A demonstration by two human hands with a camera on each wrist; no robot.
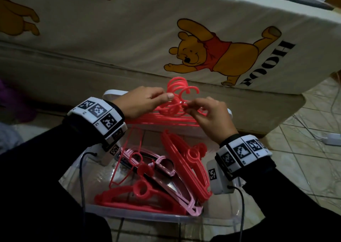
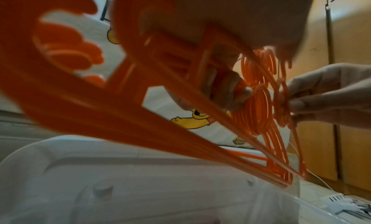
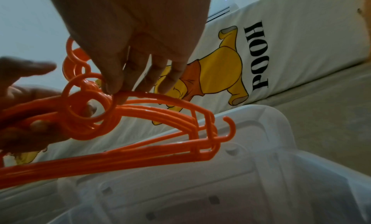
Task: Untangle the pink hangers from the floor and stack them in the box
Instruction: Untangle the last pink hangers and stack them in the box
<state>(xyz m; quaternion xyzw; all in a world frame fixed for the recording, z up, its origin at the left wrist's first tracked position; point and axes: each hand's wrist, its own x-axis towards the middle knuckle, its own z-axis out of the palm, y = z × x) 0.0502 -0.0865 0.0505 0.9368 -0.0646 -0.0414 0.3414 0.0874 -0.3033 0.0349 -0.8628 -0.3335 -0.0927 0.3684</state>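
A bundle of bright pink hangers (image 1: 166, 118) hangs over the far rim of the clear plastic box (image 1: 140, 216), hooks fanned upward. My left hand (image 1: 145, 101) grips the bundle (image 2: 140, 119) near its necks. My right hand (image 1: 206, 112) pinches the shoulder of one hanger (image 3: 160, 97) beside the rings, thumb and fingertips (image 3: 114, 87) closed on it. Inside the box lie more bright pink hangers (image 1: 188, 166) and a few pale pink hangers (image 1: 166, 168), loosely crossed.
A bed with a cartoon-bear sheet (image 1: 212, 55) rises just behind the box. Tiled floor (image 1: 304, 149) spreads to the right, with a white power strip (image 1: 332, 138) and its cord. The white box lid (image 3: 251, 132) leans at the box's far side. Wrist cables hang over the box.
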